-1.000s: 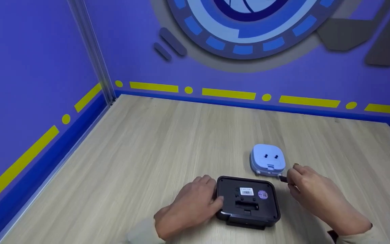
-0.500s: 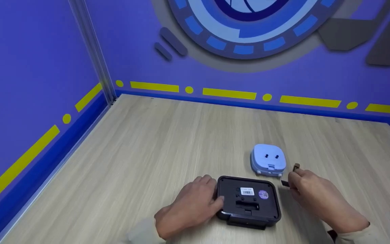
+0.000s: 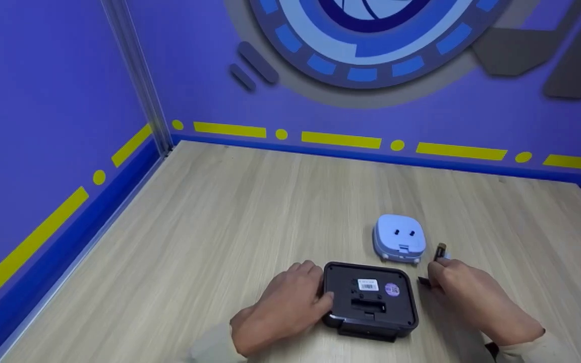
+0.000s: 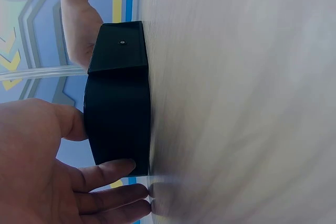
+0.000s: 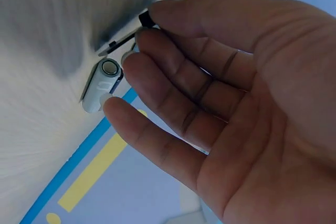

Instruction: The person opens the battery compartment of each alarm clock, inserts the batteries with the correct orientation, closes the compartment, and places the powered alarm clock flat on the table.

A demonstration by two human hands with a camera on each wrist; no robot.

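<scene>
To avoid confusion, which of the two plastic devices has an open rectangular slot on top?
The black rectangular plastic device touched by the left hand; the light-blue rounded plastic device shows no such slot.

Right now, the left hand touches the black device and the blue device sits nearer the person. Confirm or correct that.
Not nearer: the head view shows the blue device farther away than the black device, which the left hand does touch.
</scene>
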